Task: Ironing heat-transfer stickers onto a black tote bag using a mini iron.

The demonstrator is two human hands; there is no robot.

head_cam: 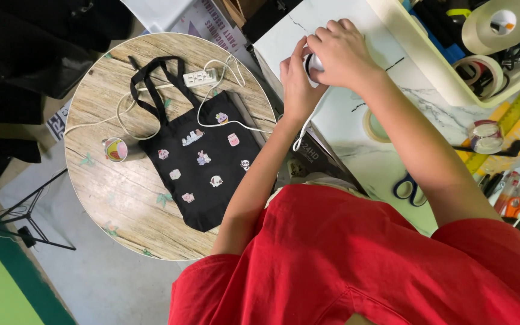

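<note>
Hands together over the marble tabletop [356,129], right hand [341,51] arched with fingers curled over a small white object [314,62], left hand [295,78] cupping its side, black tote bag [203,162] well apart on round wooden table [121,198].

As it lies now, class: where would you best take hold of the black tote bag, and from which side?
Probably by the two handle loops of the black tote bag, coming from the far end by the power strip: they lie open and flat on the round table.

Black tote bag [203,162] dotted with pastel stickers on pale woodgrain round table [121,204] at centre left, red shirt [356,259] filling lower right, white grey-veined marble counter [356,126] upper right.
</note>
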